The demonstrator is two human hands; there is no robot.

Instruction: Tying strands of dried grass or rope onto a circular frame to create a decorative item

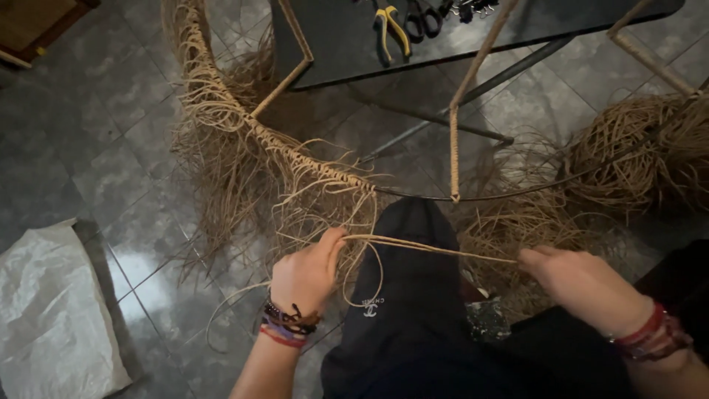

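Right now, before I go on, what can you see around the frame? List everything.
stretched cord strand: one, tan, pulled taut between both hands
hoop frame: one, dark metal ring with its left part wrapped in tan cord, in front of the knees
loose fibre fringe: a mass, tan, hanging from the wrapped part
cord bundle: one, tan, on the floor at right
pliers: one, yellow handles, on the dark table
scissors: one, black, beside the pliers
table: one, dark, at top
sack: one, white, on the floor at lower left
left hand: gripping the strand
right hand: pinching the strand's other end
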